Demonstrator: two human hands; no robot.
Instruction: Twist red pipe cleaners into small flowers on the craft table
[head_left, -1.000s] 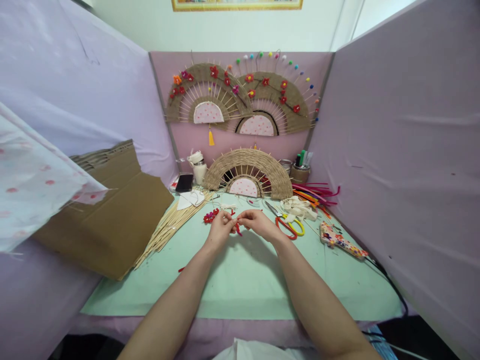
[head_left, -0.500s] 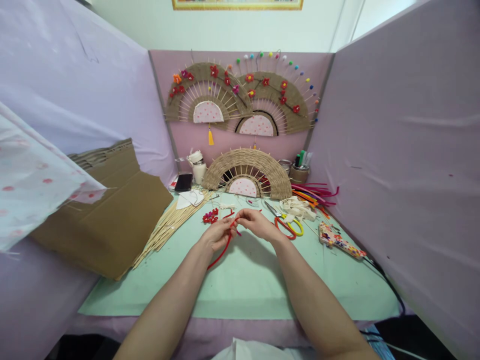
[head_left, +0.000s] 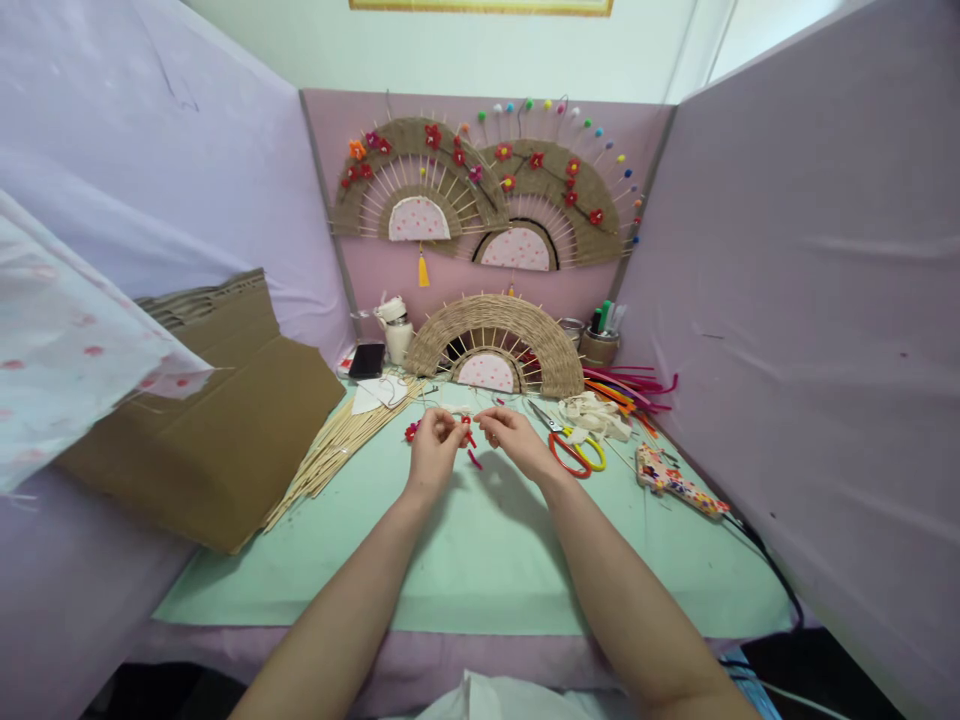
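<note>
My left hand [head_left: 437,447] pinches a red pipe cleaner [head_left: 466,422], bent into a small curl, between thumb and fingertips above the mat. Facing it, my right hand [head_left: 513,436] has its fingers curled together, with their tips at the right side of the curl. Much of the pipe cleaner is hidden by the fingers. Below the hands lies a short magenta pipe cleaner piece [head_left: 475,459]. Small red and magenta pipe cleaner flowers [head_left: 412,431] show partly behind the left hand. Scissors with red and yellow handles [head_left: 574,452] lie right of my right hand.
A woven half-round fan [head_left: 495,315] stands behind the hands. Bamboo sticks [head_left: 337,440] and a cardboard sheet [head_left: 217,430] lie left. At right are a patterned glue gun [head_left: 679,482] with its cord, pipe cleaners [head_left: 626,388] and a pale fibre bundle [head_left: 596,415].
My left hand has turned more upright and shifted slightly, partly covering the flowers. The long red tail that hung below it is out of sight. The right hand's tips have moved slightly.
</note>
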